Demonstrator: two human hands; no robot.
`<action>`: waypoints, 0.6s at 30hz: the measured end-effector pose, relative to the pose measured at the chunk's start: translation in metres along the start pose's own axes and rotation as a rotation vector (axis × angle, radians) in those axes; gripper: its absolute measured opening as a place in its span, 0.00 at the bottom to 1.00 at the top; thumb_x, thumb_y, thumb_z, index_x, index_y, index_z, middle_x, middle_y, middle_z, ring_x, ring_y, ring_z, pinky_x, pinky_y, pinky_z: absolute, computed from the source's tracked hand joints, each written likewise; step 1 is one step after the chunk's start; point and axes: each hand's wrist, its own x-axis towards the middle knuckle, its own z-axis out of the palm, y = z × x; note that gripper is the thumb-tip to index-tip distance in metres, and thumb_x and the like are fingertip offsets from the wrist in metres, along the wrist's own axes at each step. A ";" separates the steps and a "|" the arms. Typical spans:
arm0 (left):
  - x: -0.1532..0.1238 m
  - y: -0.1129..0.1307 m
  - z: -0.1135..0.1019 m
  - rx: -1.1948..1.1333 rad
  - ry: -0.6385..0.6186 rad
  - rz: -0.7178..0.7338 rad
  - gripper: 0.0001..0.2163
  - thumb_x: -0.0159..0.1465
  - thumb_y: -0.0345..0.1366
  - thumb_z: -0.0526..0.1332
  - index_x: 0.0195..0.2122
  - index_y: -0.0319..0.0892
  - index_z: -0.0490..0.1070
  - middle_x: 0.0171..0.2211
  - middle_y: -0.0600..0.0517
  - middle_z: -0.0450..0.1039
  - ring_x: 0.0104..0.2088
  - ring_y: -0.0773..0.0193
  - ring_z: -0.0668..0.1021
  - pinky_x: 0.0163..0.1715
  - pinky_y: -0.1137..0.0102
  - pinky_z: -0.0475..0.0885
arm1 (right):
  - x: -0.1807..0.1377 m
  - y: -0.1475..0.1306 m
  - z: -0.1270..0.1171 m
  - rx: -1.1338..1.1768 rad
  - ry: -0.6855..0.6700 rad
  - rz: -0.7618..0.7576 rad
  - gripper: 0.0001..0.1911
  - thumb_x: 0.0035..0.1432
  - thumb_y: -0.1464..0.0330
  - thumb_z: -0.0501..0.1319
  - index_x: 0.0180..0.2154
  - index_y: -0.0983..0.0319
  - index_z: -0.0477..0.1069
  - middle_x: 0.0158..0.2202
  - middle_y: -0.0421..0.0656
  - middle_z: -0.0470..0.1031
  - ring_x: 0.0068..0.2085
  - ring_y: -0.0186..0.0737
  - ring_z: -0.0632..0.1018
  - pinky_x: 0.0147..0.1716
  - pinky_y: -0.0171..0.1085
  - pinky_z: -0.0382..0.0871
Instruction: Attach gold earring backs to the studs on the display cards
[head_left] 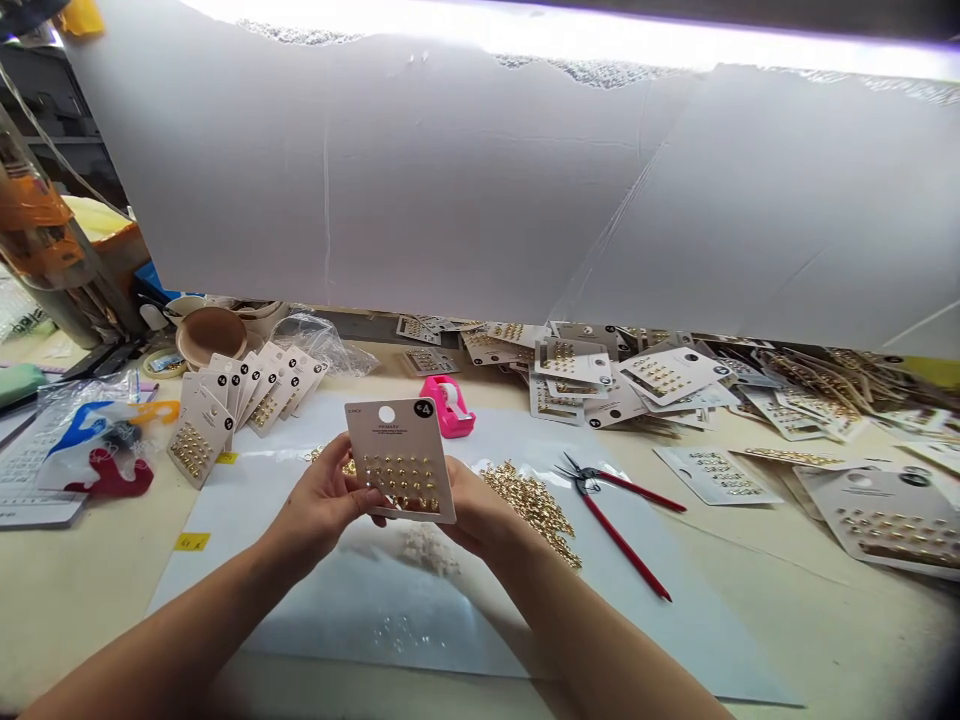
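Note:
I hold a white earring card (pixel 397 455) upright in front of me with both hands. It carries rows of small gold studs and a black price dot at its top right corner. My left hand (pixel 319 505) grips its left lower edge, thumb on the front. My right hand (pixel 472 510) is behind the card's right lower side, fingers closed on it. A heap of loose gold studs (pixel 532 500) lies on the white sheet (pixel 675 610) just right of my right hand.
A fanned row of filled cards (pixel 240 395) lies at the left. A pink tape dispenser (pixel 448 405) stands behind the held card. Red-handled pliers (pixel 615 510) lie to the right. Many cards (pixel 660 380) are piled at the back right. A brown bowl (pixel 211 335) sits back left.

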 end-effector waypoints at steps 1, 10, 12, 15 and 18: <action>0.001 0.000 0.000 0.001 0.006 -0.005 0.20 0.55 0.31 0.65 0.49 0.45 0.64 0.41 0.50 0.68 0.29 0.68 0.75 0.26 0.70 0.70 | 0.000 0.000 0.001 0.013 -0.009 -0.005 0.16 0.45 0.66 0.69 0.39 0.62 0.76 0.35 0.44 0.76 0.33 0.39 0.75 0.37 0.41 0.69; 0.001 -0.012 -0.002 0.143 0.222 -0.020 0.12 0.54 0.34 0.66 0.37 0.43 0.65 0.37 0.52 0.70 0.36 0.64 0.75 0.36 0.68 0.70 | -0.005 0.002 0.006 -0.564 0.376 -0.211 0.05 0.50 0.68 0.63 0.26 0.61 0.69 0.26 0.39 0.69 0.28 0.35 0.70 0.28 0.35 0.65; -0.001 -0.012 0.000 0.152 0.220 -0.017 0.09 0.54 0.34 0.66 0.33 0.42 0.66 0.36 0.51 0.72 0.39 0.62 0.75 0.39 0.67 0.70 | -0.007 0.004 0.009 -0.779 0.445 -0.369 0.03 0.52 0.72 0.59 0.26 0.61 0.68 0.25 0.39 0.68 0.27 0.33 0.68 0.25 0.34 0.64; -0.002 -0.011 0.005 0.130 0.123 -0.025 0.09 0.53 0.35 0.67 0.34 0.40 0.71 0.36 0.49 0.75 0.41 0.58 0.76 0.43 0.64 0.69 | -0.007 0.007 0.014 -1.007 0.469 -0.585 0.05 0.52 0.76 0.56 0.29 0.61 0.67 0.27 0.41 0.68 0.25 0.33 0.68 0.24 0.33 0.64; -0.002 -0.011 0.008 0.118 0.128 -0.067 0.10 0.52 0.35 0.67 0.35 0.40 0.75 0.35 0.48 0.78 0.42 0.54 0.77 0.43 0.62 0.70 | -0.008 0.009 0.018 -1.158 0.466 -0.691 0.06 0.53 0.77 0.55 0.31 0.62 0.68 0.28 0.42 0.69 0.26 0.34 0.70 0.24 0.33 0.66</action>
